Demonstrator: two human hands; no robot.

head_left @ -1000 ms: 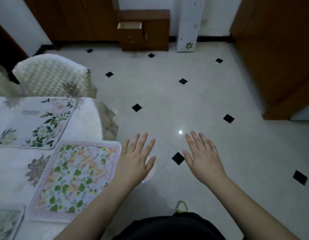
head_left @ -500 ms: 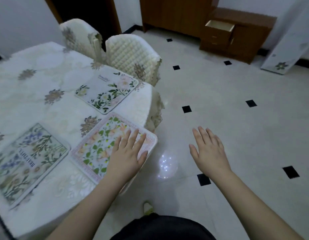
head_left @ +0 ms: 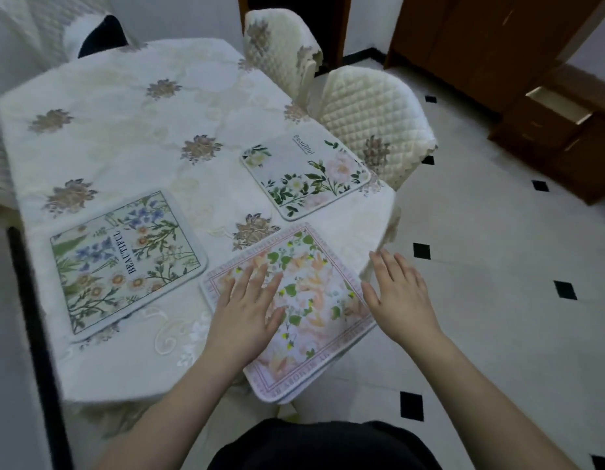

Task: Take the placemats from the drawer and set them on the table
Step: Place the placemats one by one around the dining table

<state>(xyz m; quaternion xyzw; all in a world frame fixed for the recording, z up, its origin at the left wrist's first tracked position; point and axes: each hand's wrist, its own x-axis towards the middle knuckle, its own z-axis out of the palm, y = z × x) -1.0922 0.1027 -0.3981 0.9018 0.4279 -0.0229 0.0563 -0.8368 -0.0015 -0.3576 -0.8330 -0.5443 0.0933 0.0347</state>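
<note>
Three floral placemats lie on the table (head_left: 131,106), which has a cream flowered cloth. A pink-bordered placemat (head_left: 311,310) sits at the near right corner and overhangs the edge toward me. My left hand (head_left: 250,310) lies flat on it with fingers spread. My right hand (head_left: 399,296) hovers open by its right edge, at the table corner. A blue-and-green placemat marked BEAUTIFUL (head_left: 124,259) lies to the left. A white placemat with pink flowers (head_left: 307,174) lies further back. The open drawer (head_left: 558,105) shows at the far right.
Two chairs with quilted cream covers (head_left: 372,110) (head_left: 280,45) stand at the table's far right side. A brown cabinet (head_left: 565,137) and wardrobe (head_left: 480,39) line the back wall. White tiled floor with black diamonds (head_left: 497,300) spreads to the right.
My view has swung left from the floor onto the table. My left hand went from the air onto the pink-bordered placemat, and my right hand came in beside its right edge.
</note>
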